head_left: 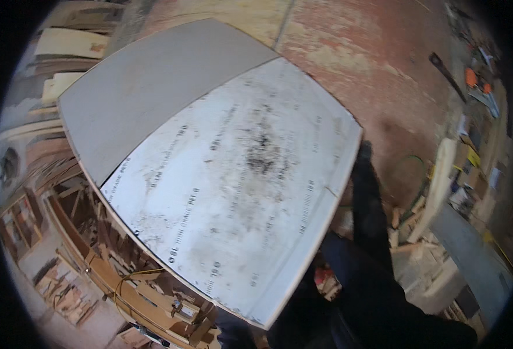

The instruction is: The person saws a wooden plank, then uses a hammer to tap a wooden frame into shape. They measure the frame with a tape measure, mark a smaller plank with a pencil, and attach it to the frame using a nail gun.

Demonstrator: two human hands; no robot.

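Note:
A large board (227, 163) fills the middle of the view, tilted. Its far left part is plain grey; the larger near part carries a white printed film with dark smudges. Dark clothing (378, 291) rises from the lower right to the board's right edge. A narrow dark shape (366, 180) runs along that edge up to near the right corner. My right hand, if it is there, cannot be picked out from the dark cloth, and its fingers do not show. My left hand is out of sight, perhaps behind the board.
On the left lie stacked timber pieces (70, 43) and a curved wooden frame (111, 279) with offcuts and a yellow cord. To the right are a handsaw (447, 75), orange-handled tools (471, 78), a grey sheet (471, 256) and scrap wood (437, 186). The floor (349, 52) is worn and reddish.

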